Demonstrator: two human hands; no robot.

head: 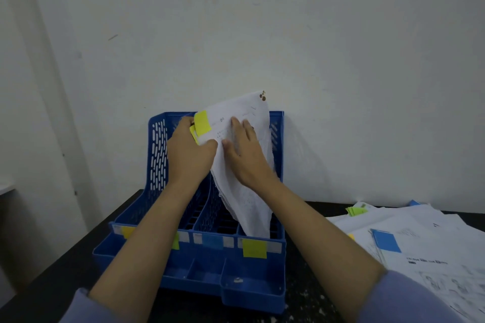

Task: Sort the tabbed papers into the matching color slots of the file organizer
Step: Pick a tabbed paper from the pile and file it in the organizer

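Stood against a pale, scuffed wall (315,34) on a dark, speckled tabletop (301,304): a blue plastic file organizer (157,155), side walls perforated with rows of oblong slots, floor ribbed, a shallow tray moulded along the front. Stuck along its front rail, square sticky labels: a yellow label (127,231) far left, a green label (175,242) partly hidden behind the forearm, a blue label (213,241), and a larger yellow label (254,248) at the right. Leaned in the rightmost slot, above that yellow label, a thin sheaf of crumpled white printed papers (244,199), lower edges down inside the compartment, top corner marked with small brown spots. Fixed at the sheaf's upper left edge, a yellow tab (202,123), rectangular and matte. Gripped the tabbed edge with the left hand (189,155), fingers curled behind the sheets and thumb pressed on the front. Laid flat on the sheaf's face, the right hand (245,155), fingers straight and slightly spread. Spread loosely at the right of the tabletop, more white printed sheets (425,244), one with a blue tab (387,241), another with a green tab (356,210).
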